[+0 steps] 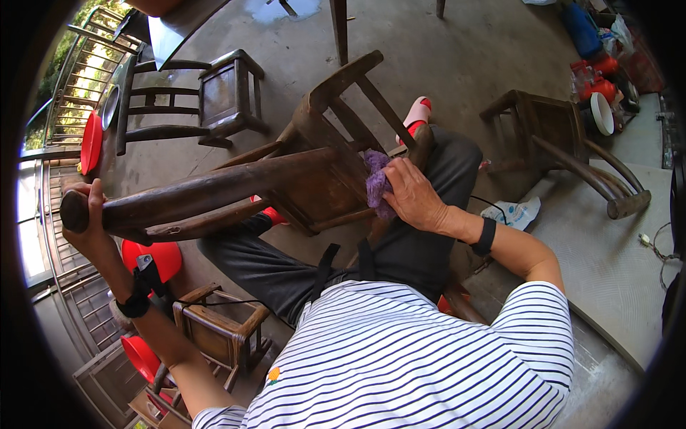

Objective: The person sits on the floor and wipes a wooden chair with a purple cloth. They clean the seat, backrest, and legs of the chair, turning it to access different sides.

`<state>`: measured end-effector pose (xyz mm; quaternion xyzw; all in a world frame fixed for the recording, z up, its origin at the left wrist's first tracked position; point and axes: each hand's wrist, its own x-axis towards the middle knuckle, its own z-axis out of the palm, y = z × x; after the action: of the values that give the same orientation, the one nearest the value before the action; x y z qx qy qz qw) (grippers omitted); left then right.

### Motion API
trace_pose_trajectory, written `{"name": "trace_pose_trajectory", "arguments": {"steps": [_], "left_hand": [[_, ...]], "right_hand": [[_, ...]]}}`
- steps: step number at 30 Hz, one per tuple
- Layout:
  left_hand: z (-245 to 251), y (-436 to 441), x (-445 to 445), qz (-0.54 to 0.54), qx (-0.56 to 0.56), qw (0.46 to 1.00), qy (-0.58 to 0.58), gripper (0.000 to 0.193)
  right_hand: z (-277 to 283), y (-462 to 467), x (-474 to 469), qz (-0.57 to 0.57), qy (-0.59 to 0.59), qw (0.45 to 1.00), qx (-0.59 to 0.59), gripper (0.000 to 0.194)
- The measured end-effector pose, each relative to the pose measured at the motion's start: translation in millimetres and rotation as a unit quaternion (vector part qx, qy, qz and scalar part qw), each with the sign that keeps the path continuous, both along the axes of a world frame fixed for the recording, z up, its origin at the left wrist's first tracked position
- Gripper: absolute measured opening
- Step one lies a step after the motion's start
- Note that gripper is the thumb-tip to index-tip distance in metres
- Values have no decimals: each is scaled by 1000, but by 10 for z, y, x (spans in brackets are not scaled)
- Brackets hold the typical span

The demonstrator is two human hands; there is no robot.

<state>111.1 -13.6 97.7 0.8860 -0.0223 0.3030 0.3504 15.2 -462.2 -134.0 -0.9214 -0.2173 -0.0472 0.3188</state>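
A dark wooden chair [321, 187] lies tilted across my lap, its legs pointing up and away from me. At the far left my left hand [88, 220] is closed around the end of the chair's thick rail or post [214, 185]. My right hand [412, 195] holds a bunched purple cloth [377, 182] against the edge of the chair's seat frame, near the middle of the view. The fingertips of my right hand are partly hidden in the cloth.
Other wooden chairs stand at the upper left [222, 91], right [552, 123] and lower left [209, 327]. Red basins [91, 142] are along the left side by a metal railing [80, 80]. A plastic packet [517, 213] and a cable [651, 246] lie at right.
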Motion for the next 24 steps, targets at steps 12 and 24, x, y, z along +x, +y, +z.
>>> {"name": "trace_pose_trajectory", "arguments": {"steps": [12,24], "left_hand": [[-40,320,379,20,36,999,2,22],[-124,752,368,63,23,997,36,20]], "right_hand": [[-63,448,820,-93,-101,987,83,31],[-705,-327,416,-81,2,994,69,33]]}}
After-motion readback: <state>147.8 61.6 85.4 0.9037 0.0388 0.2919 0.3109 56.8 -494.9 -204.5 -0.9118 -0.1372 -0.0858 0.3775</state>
